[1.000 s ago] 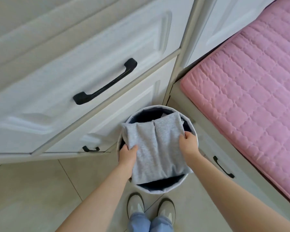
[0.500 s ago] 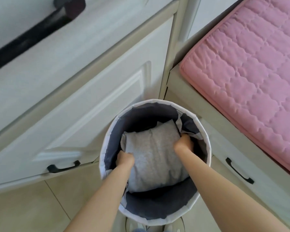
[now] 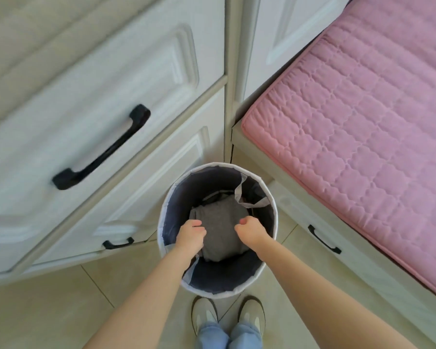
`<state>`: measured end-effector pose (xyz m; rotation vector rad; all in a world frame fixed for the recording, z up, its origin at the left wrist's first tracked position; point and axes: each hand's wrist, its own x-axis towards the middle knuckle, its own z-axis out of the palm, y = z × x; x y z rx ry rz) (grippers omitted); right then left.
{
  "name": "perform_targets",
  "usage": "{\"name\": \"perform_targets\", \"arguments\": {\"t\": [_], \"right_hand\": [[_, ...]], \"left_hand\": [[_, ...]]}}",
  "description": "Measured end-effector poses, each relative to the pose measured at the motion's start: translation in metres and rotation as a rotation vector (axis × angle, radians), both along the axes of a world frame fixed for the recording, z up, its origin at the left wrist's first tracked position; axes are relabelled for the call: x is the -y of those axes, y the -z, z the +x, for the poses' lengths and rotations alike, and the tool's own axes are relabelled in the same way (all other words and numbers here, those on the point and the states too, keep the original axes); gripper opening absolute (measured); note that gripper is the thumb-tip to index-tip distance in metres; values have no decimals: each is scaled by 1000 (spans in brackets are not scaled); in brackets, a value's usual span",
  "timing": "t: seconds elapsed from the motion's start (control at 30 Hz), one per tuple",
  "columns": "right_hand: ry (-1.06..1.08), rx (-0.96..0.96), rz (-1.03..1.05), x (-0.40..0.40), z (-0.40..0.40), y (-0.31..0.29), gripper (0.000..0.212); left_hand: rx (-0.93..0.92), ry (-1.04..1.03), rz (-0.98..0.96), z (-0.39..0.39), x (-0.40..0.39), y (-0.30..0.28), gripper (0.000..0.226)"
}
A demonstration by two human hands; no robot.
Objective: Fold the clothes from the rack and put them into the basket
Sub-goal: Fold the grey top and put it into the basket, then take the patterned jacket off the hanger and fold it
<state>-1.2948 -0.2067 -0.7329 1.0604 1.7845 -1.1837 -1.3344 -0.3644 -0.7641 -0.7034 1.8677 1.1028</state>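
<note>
In the head view, the only one I had, the round basket (image 3: 268, 187) sat low in the middle of the frame, on the pale floor tiles (image 3: 48, 306). The folded grey garment (image 3: 220, 227) lay deep inside it, down near the bottom, with the dark lining showing all around.

My left hand (image 3: 190, 235) was over the left side of the basket mouth. Its fingers were curled in loose, and I saw no cloth pinched in them. My right hand (image 3: 252, 231) was over the right side, curled the same way and also holding nothing that I could see. Both hands floated above the garment, not pressing on it.

This was the big change. 1 second before, both hands held the grey garment up at the rim of the basket. Half a second before, they had pushed it down inside. Now the garment sat by itself and the hands had come back up and let go.

I took this to mean that this 1 piece was done. The next move would likely be to go back to the rack for more clothes. I could not see the rack here.

White drawers with a black handle (image 3: 101, 147) filled the upper left. A pink quilted mat (image 3: 363, 122) filled the right side. My 2 shoes (image 3: 228, 316) showed at the bottom.
</note>
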Motion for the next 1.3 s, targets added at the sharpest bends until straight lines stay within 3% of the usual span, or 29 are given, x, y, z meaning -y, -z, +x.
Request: {"name": "perform_targets", "arguments": {"t": [0.07,0.2,0.4,0.63,0.87,1.3], "right_hand": [[19,-55,7,-4,10,-44,46],[41,-154,41,-11,37,-140,40],[106,-268,103,-17,78,-259,37],[236,-392,180,-10,135,-357,32],[513,-434,268,0,218,-421,29],[1083,-479,596,23,441,-497,24]], "left_hand": [[-6,-72,59,2,-2,-42,33],[-62,-21,105,15,-10,-140,22],[-210,252,147,39,-22,-272,17],[-381,546,195,65,-38,-375,20],[-415,852,287,122,-55,-448,16],[-520,1445,437,262,-109,-521,14]]}}
